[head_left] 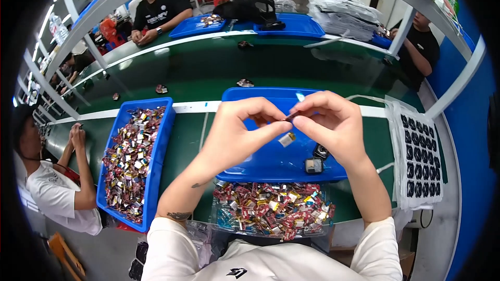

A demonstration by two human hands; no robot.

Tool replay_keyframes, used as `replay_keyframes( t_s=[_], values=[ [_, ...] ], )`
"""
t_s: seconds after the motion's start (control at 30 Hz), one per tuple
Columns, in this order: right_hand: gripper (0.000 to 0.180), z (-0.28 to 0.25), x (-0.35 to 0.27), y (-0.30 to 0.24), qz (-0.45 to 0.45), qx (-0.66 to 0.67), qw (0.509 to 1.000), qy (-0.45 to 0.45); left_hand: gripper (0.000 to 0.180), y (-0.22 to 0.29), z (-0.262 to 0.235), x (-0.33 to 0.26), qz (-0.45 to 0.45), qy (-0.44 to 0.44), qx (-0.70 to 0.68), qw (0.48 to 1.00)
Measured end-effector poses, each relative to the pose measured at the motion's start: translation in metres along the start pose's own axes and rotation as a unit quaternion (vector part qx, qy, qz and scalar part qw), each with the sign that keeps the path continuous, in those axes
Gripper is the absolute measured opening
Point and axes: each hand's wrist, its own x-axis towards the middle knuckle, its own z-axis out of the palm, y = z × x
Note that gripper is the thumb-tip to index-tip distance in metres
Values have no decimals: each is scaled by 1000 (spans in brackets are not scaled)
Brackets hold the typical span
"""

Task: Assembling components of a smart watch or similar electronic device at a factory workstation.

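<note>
Both hands meet over a blue tray, fingertips pinched together. My left hand and my right hand grip a small dark-red circuit board between thumbs and fingers, mostly covered by the fingertips. Just below it is a small silver battery with yellow tape; whether it is wired to the board I cannot tell. A bit of shiny blue film shows by my right fingers. Inside the tray, near my right wrist, lie a square black-and-silver part and a round black part.
A heap of red circuit boards with batteries fills a clear tray before me. Another blue tray of them stands left, beside a seated person. White sheets of black parts lie right. Beyond runs a green conveyor with metal posts.
</note>
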Motion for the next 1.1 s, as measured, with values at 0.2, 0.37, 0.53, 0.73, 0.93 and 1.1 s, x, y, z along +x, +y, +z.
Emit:
replay_keyframes(
  t_s=[0.2, 0.37, 0.53, 0.73, 0.93, 1.1],
  values=[
    [14, 4, 0, 4, -38, -56, 998, 17, 11, 2, -1, -6, 65, 39, 61, 995],
    [15, 1, -5, 2, -38, -66, 997, 15, 9, 3, -1, -4, 101, 44, 68, 992],
    [12, 7, -9, 8, 7, -30, 999, 28, 13, -1, -2, -4, 132, 57, 90, 986],
    [12, -1, -3, -5, 118, 37, 992, -36, 12, 3, -7, -4, 59, -1, 83, 995],
    [13, 4, -6, -1, 59, -39, 997, -21, 14, 3, -2, -4, 32, -23, 30, 999],
    [13, 11, -6, -10, -15, -233, 972, 27, 13, 1, -3, -4, 27, -26, 93, 995]
  ],
)
